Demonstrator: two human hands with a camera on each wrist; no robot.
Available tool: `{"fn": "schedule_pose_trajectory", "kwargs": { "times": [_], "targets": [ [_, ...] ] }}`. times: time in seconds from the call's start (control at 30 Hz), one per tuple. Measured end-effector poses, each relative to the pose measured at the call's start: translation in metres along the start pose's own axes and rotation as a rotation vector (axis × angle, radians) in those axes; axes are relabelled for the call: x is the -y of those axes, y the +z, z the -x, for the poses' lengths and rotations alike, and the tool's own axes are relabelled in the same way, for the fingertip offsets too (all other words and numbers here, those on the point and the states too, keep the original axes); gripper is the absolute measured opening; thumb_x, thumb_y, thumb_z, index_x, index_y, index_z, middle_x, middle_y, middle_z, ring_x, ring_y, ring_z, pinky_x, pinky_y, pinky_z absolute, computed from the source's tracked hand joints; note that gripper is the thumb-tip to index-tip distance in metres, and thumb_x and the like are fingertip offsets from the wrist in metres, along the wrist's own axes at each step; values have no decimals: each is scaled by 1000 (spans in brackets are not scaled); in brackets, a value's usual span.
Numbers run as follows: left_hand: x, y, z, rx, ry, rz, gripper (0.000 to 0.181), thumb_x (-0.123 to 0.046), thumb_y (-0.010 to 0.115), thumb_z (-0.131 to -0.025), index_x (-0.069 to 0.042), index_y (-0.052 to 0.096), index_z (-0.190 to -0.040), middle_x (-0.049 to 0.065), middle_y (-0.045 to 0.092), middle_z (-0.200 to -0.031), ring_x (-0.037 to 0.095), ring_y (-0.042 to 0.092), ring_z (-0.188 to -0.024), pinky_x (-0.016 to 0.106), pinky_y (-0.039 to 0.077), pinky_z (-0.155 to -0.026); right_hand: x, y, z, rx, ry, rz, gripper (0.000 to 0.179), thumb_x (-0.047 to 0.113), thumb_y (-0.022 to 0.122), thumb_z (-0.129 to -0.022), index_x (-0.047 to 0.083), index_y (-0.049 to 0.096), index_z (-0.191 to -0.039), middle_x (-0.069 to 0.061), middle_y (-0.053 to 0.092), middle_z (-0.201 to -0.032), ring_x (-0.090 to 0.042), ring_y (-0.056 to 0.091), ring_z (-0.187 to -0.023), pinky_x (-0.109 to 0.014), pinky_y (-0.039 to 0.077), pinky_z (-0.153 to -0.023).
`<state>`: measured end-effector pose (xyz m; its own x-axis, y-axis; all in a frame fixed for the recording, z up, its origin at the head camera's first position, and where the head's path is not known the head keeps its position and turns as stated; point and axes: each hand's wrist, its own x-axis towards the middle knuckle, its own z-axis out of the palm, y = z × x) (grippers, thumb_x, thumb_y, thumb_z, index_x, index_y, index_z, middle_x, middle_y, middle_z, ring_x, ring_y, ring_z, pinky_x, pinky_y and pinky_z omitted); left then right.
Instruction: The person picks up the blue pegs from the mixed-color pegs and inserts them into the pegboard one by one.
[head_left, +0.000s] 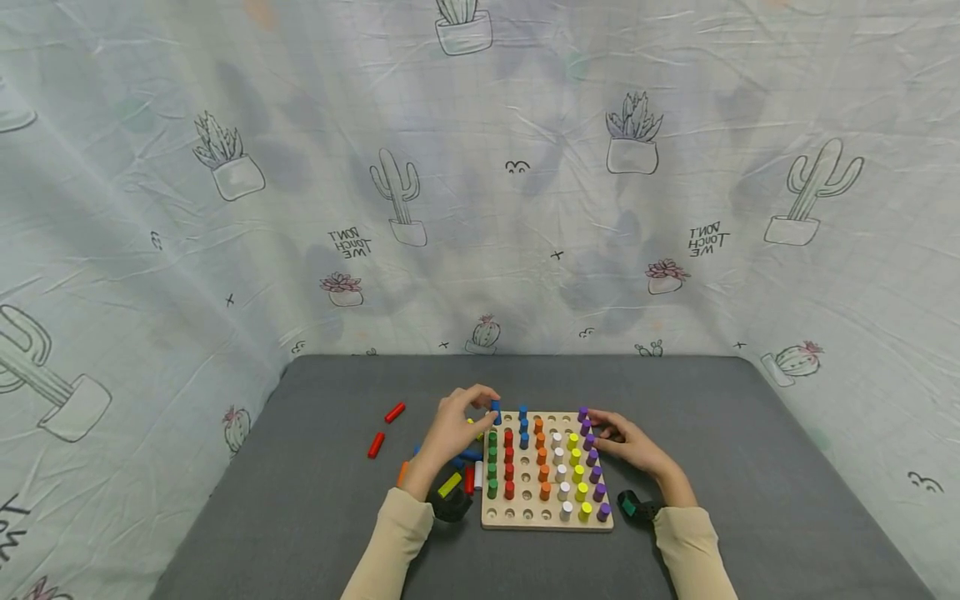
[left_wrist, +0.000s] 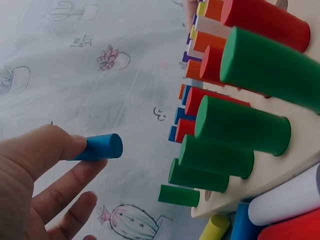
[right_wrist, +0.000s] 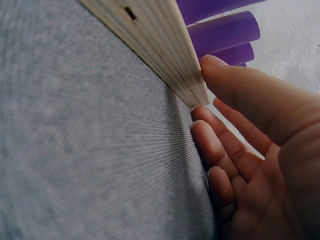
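Note:
At the far left corner of a wooden pegboard [head_left: 517,523], my left hand [head_left: 453,425] pinches a blue peg [left_wrist: 107,146] between thumb and fingers. The peg is above the board, apart from it in the left wrist view. My right hand [head_left: 633,446] holds the board's right edge near its far corner, beside the purple pegs [right_wrist: 227,34]. Its thumb lies on the edge and the other fingers are bent below. Upright in the board stand rows of green pegs [left_wrist: 242,125], red pegs [head_left: 509,472], blue, orange, white and yellow pegs.
Two loose red pegs [head_left: 377,445] lie on the grey table [head_left: 315,508] at the left. More loose pegs, among them a yellow peg [head_left: 450,485] and a white peg [head_left: 478,475], lie against the board's left side. A patterned curtain [head_left: 480,208] hangs behind.

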<state>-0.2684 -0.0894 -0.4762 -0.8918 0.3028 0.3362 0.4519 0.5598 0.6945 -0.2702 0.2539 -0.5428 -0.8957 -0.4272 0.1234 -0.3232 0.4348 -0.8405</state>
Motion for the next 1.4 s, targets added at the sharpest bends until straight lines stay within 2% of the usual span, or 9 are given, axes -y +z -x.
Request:
{"fn": "schedule_pose_trajectory", "kwargs": {
  "times": [0.1,0.3,0.43,0.53,0.7,0.93,1.03,1.2,1.4],
  "targets": [
    [-1,2,0,19,9,26,22,-23,66,-87,-20,62,-109,-3,61,-92,30,55,-91,51,29,-93,1,0,0,3,-6,2,50,15,59,-91,-2,43,-134,-23,52,-121,-8,49,-89,-24,41,-73],
    [-5,5,2,78,24,29,21,-24,63,-89,-29,61,-110,-7,58,-93,28,53,-90,49,29,-91,15,1,3,-1,-14,26,48,8,57,-91,-7,41,-134,-26,52,-121,-10,49,-89,-23,41,-73],
    [-7,8,3,106,22,38,22,-24,62,-89,-24,62,-112,-6,58,-94,28,53,-91,49,30,-90,26,1,5,-2,-33,14,47,4,56,-90,-11,40,-132,-30,51,-119,-11,50,-88,-25,42,-72],
    [-8,9,3,121,28,39,24,-23,61,-90,-22,62,-114,-3,59,-97,27,52,-91,47,33,-86,21,1,5,0,-44,23,47,5,56,-91,-10,40,-132,-29,52,-119,-9,50,-88,-24,42,-73],
    [-9,10,4,144,48,33,24,-25,58,-93,-26,61,-116,-2,60,-100,28,51,-90,39,36,-76,4,0,2,5,-40,13,48,10,57,-91,-5,41,-134,-24,53,-120,-7,50,-89,-24,43,-73],
    [-12,12,3,178,53,54,25,-26,58,-92,-21,62,-116,2,61,-104,26,52,-95,39,40,-77,1,-2,-1,12,-24,-11,50,14,59,-91,-5,42,-134,-24,52,-121,-8,49,-89,-24,42,-73],
    [-11,14,3,191,55,46,24,-28,59,-91,-22,63,-114,-1,61,-103,24,53,-95,36,41,-76,2,-2,-1,15,-27,-7,50,11,58,-91,-5,41,-135,-24,52,-121,-8,49,-89,-24,42,-74],
    [-12,17,4,208,82,60,23,-26,61,-90,-20,64,-113,-5,61,-102,25,52,-95,40,41,-79,2,-1,-1,4,-38,12,49,10,58,-91,-6,41,-134,-25,52,-120,-10,50,-89,-25,43,-72],
    [-11,21,3,222,104,43,22,-28,62,-89,-25,64,-111,-8,61,-99,23,53,-93,38,39,-80,1,-3,-2,8,-6,7,51,16,59,-91,-1,42,-135,-22,52,-122,-9,50,-90,-25,43,-74]
  ]
}}
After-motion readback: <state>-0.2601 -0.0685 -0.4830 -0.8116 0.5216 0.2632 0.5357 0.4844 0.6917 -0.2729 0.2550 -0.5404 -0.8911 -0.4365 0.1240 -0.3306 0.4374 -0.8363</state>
